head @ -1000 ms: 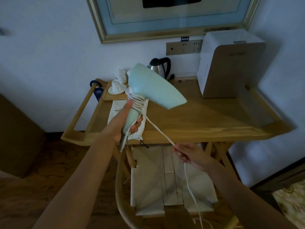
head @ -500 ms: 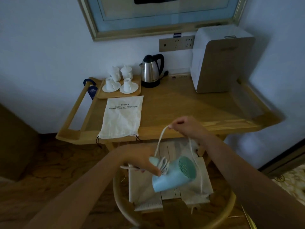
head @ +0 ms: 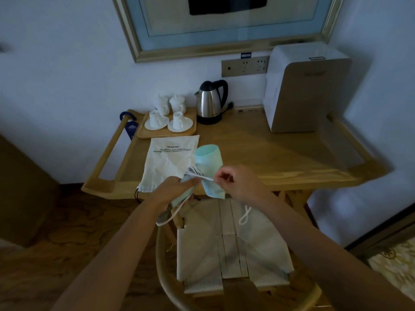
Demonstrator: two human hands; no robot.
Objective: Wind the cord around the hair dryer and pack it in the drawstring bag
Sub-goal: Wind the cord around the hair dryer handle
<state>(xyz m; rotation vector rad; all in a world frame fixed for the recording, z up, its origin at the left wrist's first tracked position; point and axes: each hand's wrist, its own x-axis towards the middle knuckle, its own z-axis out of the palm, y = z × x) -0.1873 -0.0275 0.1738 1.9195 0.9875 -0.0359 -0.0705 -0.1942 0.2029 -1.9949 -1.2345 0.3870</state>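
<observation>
1. The left hand (head: 174, 189) is gripping the handle of the hair dryer (head: 208, 167), fingers curled round it, with the mint-green body sticking up and away from the hand and its grilled end pointing toward the wall
2. The right hand (head: 235, 182) is sitting just to the right of the left hand, pinching the white cord (head: 201, 176) between thumb and fingertips, the other fingers loosely curled
3. The cord is lying in several turns round the dryer where handle meets body, right between the two hands; one stretch is running taut from those turns to the right hand's pinch
4. A slack loop of cord is hanging below the left wrist, and another small loop is dangling below the right wrist over the woven seat of the chair (head: 231, 250) beneath both forearms
5. The drawstring bag (head: 166, 162) is lying flat on the wooden table (head: 280, 158) just beyond the left hand, its printed end facing the wall and its gathered mouth at the near edge, drawstrings hanging over; the dryer is overlapping its right side in view
6. Farther beyond the hands, a tray (head: 167, 131) with white cups is sitting behind the bag, a steel kettle (head: 210, 102) is standing to the right of it, and a white boxy appliance (head: 305, 86) is standing far beyond the right hand, against the wall
</observation>
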